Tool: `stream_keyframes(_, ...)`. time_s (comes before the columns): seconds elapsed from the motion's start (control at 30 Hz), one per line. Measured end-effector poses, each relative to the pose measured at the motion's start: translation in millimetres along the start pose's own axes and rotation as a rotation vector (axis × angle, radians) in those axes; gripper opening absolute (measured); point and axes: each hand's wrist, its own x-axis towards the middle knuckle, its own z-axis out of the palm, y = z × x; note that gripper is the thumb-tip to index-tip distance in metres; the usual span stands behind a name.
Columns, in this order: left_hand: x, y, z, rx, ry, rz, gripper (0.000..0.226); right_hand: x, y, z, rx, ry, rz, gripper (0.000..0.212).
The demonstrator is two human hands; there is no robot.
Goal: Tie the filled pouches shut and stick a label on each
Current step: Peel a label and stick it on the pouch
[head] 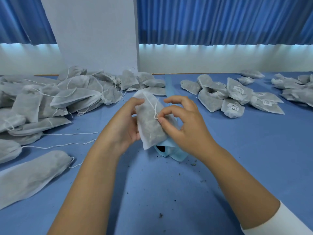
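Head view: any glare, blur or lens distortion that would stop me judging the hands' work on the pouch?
Head view, centre: left hand, right hand, held pouch and its drawstring are sharp. Head view, edges: wide-angle bending tilts the pillar and curtains. Head view, lighting: daylight glows below the curtains, no glare on the table, soft shadows. Head view, right: labelled pouches' print unreadable.

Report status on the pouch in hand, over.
Left grip holds pouch. Right grip pinches its drawstring. No label visible on it. Label roll on table below, nothing blocking.
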Motion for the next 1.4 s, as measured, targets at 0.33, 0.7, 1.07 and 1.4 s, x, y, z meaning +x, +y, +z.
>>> stream_keyframes(0.33, 9.3, -7.9, -3.6, 0.120, 0.276, 0.140, 0.013, 10.8, 18.0, -39.3, 0.330, -0.354, 0.474, 0.051)
stream_keyframes(0.7, 14.5, -12.3, -3.8, 0.135, 0.402, 0.257, 0.015, 4.9, 30.8, -19.4, 0.181, -0.532, 0.597, 0.039)
stream_keyframes(1.07, 16.2, -24.2, 12.3, 0.378, 0.275, 0.238, 0.028, 2.3, 32.4, 7.3, 0.186, -0.220, 0.680, 0.030)
stream_keyframes(1.4, 31.6, -34.1, 2.5, 0.425, 0.282, 0.055, 0.041, 6.5, 30.1, -18.1, 0.390, -0.346, 0.708, 0.028)
